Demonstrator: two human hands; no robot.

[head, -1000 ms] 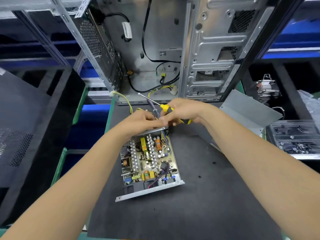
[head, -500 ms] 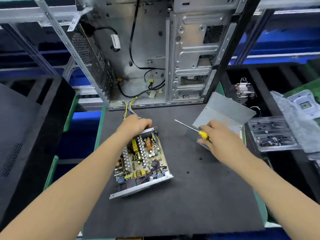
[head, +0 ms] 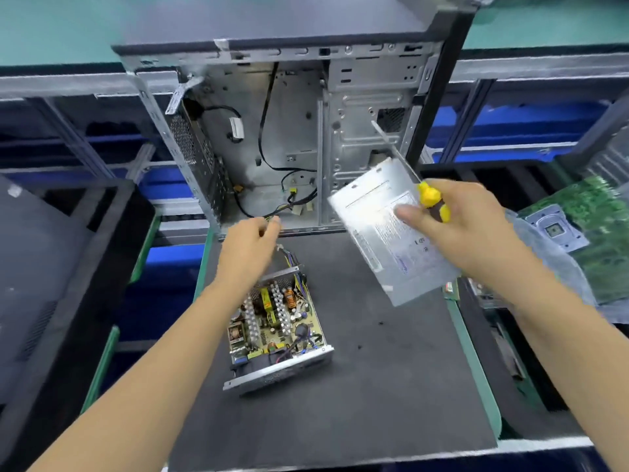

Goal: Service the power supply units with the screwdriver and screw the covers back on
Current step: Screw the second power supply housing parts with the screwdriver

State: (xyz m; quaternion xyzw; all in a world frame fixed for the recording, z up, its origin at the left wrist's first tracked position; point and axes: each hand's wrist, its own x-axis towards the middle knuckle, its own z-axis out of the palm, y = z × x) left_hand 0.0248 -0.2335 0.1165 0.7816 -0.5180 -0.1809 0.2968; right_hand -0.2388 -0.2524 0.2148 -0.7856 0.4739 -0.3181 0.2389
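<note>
The open power supply unit (head: pixel 277 330) lies on the black mat, its circuit board exposed. My left hand (head: pixel 248 248) hovers over its far end with the fingers curled round the unit's yellow and black wires (head: pixel 273 219); the view there is blurred. My right hand (head: pixel 456 216) is raised above the mat's right side. It grips the grey metal cover (head: pixel 381 233), thumb on its labelled face, and also holds the yellow-handled screwdriver (head: pixel 430 199), whose shaft points up and left.
An open computer case (head: pixel 292 137) stands at the back of the mat (head: pixel 374 386). A green circuit board (head: pixel 592 226) on plastic wrap lies to the right. Black foam trays (head: pixel 68 267) sit at the left. Small dark screws (head: pixel 380 323) dot the mat.
My right hand has picked the cover up off the mat's right side and lifted it, the screwdriver still in it. My left hand has risen from the unit's far end.
</note>
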